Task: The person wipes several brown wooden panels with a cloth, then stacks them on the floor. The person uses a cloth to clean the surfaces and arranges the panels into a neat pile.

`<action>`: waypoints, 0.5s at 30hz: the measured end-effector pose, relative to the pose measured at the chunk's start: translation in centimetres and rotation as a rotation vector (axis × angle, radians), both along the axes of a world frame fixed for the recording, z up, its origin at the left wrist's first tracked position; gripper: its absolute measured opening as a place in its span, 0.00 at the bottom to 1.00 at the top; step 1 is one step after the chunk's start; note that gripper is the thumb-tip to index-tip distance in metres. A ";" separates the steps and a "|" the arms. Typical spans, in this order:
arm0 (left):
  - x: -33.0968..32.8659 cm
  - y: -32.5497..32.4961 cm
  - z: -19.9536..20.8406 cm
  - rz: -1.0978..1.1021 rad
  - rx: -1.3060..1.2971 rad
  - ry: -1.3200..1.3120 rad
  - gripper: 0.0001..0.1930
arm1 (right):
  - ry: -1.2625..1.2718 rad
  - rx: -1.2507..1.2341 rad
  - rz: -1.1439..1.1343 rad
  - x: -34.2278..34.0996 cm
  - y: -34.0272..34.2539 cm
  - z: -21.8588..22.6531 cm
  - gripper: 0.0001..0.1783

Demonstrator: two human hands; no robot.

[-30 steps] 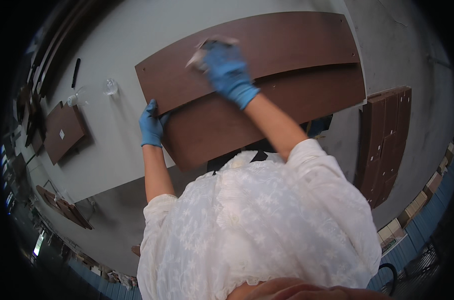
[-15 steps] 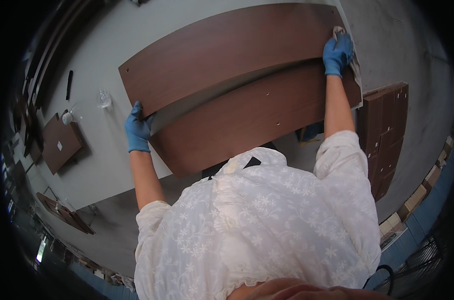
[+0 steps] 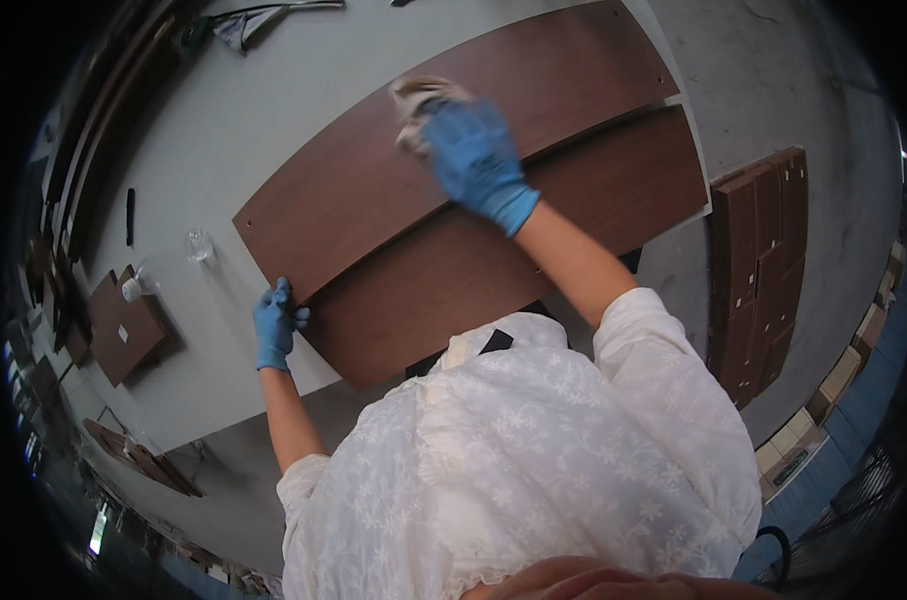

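Two brown boards lie side by side on a pale table point(image 3: 343, 70). The far board point(image 3: 573, 85) has a curved far edge and small holes at its ends; the near board point(image 3: 423, 310) is closest to my body. My right hand point(image 3: 478, 165), in a blue glove and blurred by motion, is closed on a crumpled beige cloth point(image 3: 418, 105) over the middle of the far board. In a matching glove, my left hand point(image 3: 276, 325) holds the far board by its near left corner, fingers and thumb at the edge.
Left of the boards are a clear bottle point(image 3: 201, 245), another with a white cap point(image 3: 131, 290), a black pen-like stick point(image 3: 130, 217) and a small brown panel point(image 3: 128, 330). Long dark strips point(image 3: 98, 120) line the far left. Stacked brown panels point(image 3: 758, 275) stand on the right beyond the table.
My right hand has swept the cloth from the far board's right end leftward to its middle. The far board now lies lower against the near one, and the gap between them has narrowed.
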State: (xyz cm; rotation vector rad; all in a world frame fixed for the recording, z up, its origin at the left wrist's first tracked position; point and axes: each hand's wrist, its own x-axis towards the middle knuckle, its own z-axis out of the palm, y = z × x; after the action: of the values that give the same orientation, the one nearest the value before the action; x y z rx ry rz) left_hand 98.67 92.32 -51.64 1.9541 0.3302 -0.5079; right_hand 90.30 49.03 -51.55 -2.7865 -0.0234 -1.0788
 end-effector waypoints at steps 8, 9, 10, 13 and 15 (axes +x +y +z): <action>2.7 -3.3 1.0 -0.271 0.906 -0.723 0.24 | -0.176 0.037 -0.907 -8.2 -29.5 -4.5 0.28; 2.5 -3.7 0.8 -0.165 0.637 -0.777 0.22 | -0.158 -0.032 -0.924 -9.3 -30.6 -5.7 0.28; 2.2 -3.9 0.3 -0.196 0.526 -0.716 0.22 | -0.098 -0.048 -0.976 -10.3 -31.2 -6.6 0.28; 0.0 -5.5 -3.1 -0.307 0.282 -0.736 0.28 | -0.129 -0.028 -0.935 -10.1 -28.8 -7.3 0.30; -1.0 -6.0 -5.0 -0.409 0.363 -0.732 0.31 | -0.249 -0.049 -0.882 -7.2 -24.2 -5.6 0.29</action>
State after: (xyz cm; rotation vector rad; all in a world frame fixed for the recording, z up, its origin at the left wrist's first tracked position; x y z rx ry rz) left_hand 97.69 86.32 -56.65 2.4182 -0.4812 0.0501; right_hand 83.13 24.82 -57.13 -2.6862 1.2525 -1.5762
